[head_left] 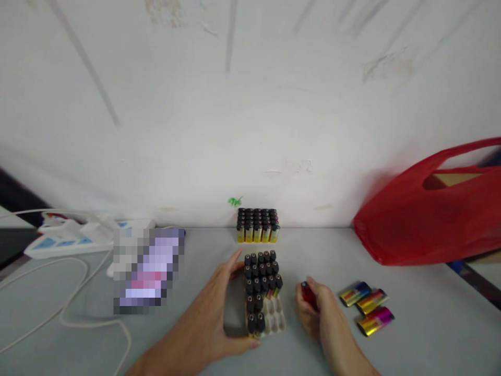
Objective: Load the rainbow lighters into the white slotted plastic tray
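My left hand (pixel 211 308) curves round the left side of a pale tray (pixel 275 316), its thumb near the front edge and its fingers behind the left side. Black-topped batteries (pixel 256 286) stand upright in rows in this tray. Bare scalloped hollows show at its front right. To the right of the tray, my right hand (pixel 321 316) is closed round a red battery (pixel 308 295) with a dark end; the fingers hide most of it. Further right lie several shiny battery packs (pixel 371 303), gold with blue, red and magenta.
Against the wall stands a block of yellow-and-black batteries (pixel 258 230). A red bag (pixel 422 214) rests at the right. At the left are a white power strip (pixel 70 240), loose white cables (pixel 74 321) and a phone with a blurred screen (pixel 152 269).
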`<state>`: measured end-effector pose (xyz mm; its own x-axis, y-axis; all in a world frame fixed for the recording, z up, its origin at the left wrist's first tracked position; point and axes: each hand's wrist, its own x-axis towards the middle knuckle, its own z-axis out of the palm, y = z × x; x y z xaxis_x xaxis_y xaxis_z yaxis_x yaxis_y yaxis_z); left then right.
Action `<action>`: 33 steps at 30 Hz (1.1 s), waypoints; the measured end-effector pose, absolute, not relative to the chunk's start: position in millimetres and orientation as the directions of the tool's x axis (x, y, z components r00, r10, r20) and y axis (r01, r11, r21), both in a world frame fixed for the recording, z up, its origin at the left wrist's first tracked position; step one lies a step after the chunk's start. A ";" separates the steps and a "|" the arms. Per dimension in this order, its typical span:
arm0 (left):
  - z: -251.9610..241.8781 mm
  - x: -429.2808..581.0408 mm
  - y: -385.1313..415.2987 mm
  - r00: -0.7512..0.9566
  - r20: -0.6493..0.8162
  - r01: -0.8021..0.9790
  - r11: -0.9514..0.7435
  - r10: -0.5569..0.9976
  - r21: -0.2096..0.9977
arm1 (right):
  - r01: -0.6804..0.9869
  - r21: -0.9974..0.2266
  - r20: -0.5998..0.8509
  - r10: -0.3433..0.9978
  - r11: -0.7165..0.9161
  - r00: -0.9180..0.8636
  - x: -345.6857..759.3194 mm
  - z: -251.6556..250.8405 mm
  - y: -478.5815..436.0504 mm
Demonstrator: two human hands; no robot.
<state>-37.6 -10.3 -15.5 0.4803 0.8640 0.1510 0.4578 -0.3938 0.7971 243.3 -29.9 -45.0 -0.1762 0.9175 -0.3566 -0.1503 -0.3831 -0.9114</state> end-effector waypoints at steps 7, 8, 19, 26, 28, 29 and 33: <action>-13.0 -37.3 -11.0 0.489 0.148 0.454 -0.395 0.860 0.799 | -0.139 -0.980 -0.149 0.988 -0.143 0.032 230.2 -1.6 -40.0; -12.6 -37.3 -11.4 0.489 0.151 0.450 -0.397 0.859 0.800 | -0.097 -0.992 -0.084 0.995 -0.078 0.050 228.4 3.9 -41.8; -13.2 -37.2 -11.4 0.493 0.188 0.440 -0.430 0.849 0.788 | 0.014 -0.982 0.188 0.979 0.190 -0.080 228.3 7.8 -52.0; -16.9 -37.9 -10.2 0.505 0.174 0.446 -0.428 0.845 0.786 | 0.257 -0.821 0.433 0.850 0.510 -0.300 226.5 19.8 -48.3; -17.2 -37.5 -10.0 0.502 0.181 0.436 -0.428 0.846 0.791 | 0.281 -0.797 0.445 0.835 0.534 -0.324 226.1 20.6 -47.6; -16.8 -37.2 -10.2 0.501 0.183 0.431 -0.428 0.846 0.794 | 0.288 -0.796 0.440 0.836 0.532 -0.328 225.9 20.3 -47.4; -12.8 -36.5 -11.2 0.512 0.173 0.433 -0.426 0.841 0.794 | 0.299 -0.797 0.434 0.842 0.524 -0.321 224.6 16.5 -46.3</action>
